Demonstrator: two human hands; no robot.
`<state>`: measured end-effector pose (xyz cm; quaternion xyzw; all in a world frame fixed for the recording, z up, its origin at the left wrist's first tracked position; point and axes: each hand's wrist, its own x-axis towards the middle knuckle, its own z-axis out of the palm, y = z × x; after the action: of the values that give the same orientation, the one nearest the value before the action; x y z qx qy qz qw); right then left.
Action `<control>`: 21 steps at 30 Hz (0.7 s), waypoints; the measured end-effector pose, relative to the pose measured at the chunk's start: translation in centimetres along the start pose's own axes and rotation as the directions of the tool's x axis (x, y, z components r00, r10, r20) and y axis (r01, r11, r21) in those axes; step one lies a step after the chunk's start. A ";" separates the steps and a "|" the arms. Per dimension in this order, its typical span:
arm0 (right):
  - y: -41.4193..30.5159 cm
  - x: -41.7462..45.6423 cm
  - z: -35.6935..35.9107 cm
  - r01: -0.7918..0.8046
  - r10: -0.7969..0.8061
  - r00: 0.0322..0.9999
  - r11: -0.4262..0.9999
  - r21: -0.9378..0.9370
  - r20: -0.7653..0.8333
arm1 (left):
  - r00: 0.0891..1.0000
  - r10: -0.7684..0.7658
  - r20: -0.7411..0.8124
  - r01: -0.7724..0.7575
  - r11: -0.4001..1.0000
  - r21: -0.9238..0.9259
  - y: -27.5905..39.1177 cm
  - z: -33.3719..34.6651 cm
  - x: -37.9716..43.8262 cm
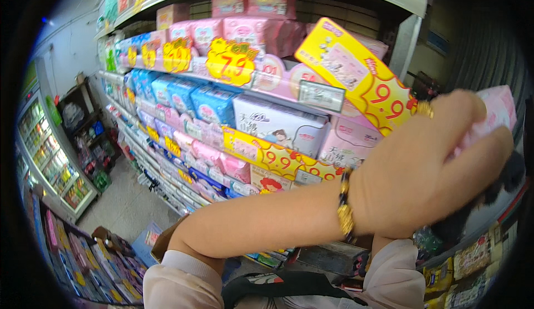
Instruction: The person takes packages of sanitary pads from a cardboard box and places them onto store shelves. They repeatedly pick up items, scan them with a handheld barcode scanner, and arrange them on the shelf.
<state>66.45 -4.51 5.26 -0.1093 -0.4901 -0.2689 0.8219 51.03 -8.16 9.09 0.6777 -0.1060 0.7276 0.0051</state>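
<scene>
My left forearm reaches across to the right in front of the shelf rack. At its end my left hand [421, 171] is closed around a pink soft plastic package [498, 106], whose lower part the fingers hide. A black cord bracelet with gold beads [344, 208] circles the wrist. My right hand is out of sight; only its sleeve [394, 263] and a bit of forearm show beneath the left hand. Just behind the left hand, a yellow price card [354, 75] stands tilted at the shelf edge. A pink box [348, 142] sits under that shelf, partly covered by the card.
Pink packs [246, 31], blue packs [212, 104] and a white box [279, 121] fill the shelves. A lit drinks cooler [54, 158] stands at far left. Low displays hold packets at bottom left [87, 263] and snack bags [471, 254] at bottom right.
</scene>
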 end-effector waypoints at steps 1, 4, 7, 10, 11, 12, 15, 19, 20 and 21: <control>-0.9 -0.5 0.5 -0.010 0.010 1.000 1.000 0.020 -0.002 | 0.997 -0.051 -0.050 0.052 0.998 0.021 1.5 -1.0 -0.2; -4.0 -3.5 2.1 -0.057 0.052 0.995 0.996 0.066 0.083 | 0.984 -0.163 -0.075 0.164 0.987 0.000 2.8 -5.4 -3.1; -7.9 -6.7 2.0 -0.057 0.044 0.960 0.997 0.042 0.278 | 0.967 -0.225 -0.117 0.216 0.973 -0.080 4.8 -11.6 -7.4; -12.1 -11.6 2.6 -0.187 0.105 0.790 0.979 0.076 0.604 | 0.814 -0.566 -0.132 0.581 0.797 0.166 12.3 -18.4 -12.7; -14.4 -13.4 2.8 -0.252 0.080 0.658 0.960 0.119 0.748 | 0.745 -0.631 -0.216 0.667 0.710 0.225 16.1 -20.2 -14.4; -15.5 -16.4 3.4 -0.331 0.037 0.470 0.934 0.137 0.882 | 0.656 -0.692 -0.302 0.755 0.607 0.249 18.5 -22.3 -17.3; -16.9 -23.6 5.6 -0.533 -0.266 -0.215 0.838 0.115 0.940 | 0.404 -0.849 -0.342 0.886 0.269 0.378 24.0 -25.5 -23.6; -21.2 -30.9 6.1 -0.666 -0.599 -0.503 0.728 0.161 0.623 | 0.197 -0.924 -0.327 0.886 0.025 0.464 27.7 -25.7 -28.7; -22.0 -32.2 6.4 -0.724 -0.654 -0.504 0.676 0.137 0.564 | 0.170 -0.933 -0.318 0.881 -0.001 0.473 28.0 -25.8 -29.9; -22.6 -34.1 6.6 -0.752 -0.685 -0.508 0.648 0.119 0.523 | 0.171 -0.924 -0.341 0.892 -0.002 0.452 28.3 -26.3 -31.4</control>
<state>36.28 -8.98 -22.80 0.0479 -0.9500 0.2756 -0.1387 23.37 -27.26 -27.64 0.5681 0.5758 0.5230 0.2687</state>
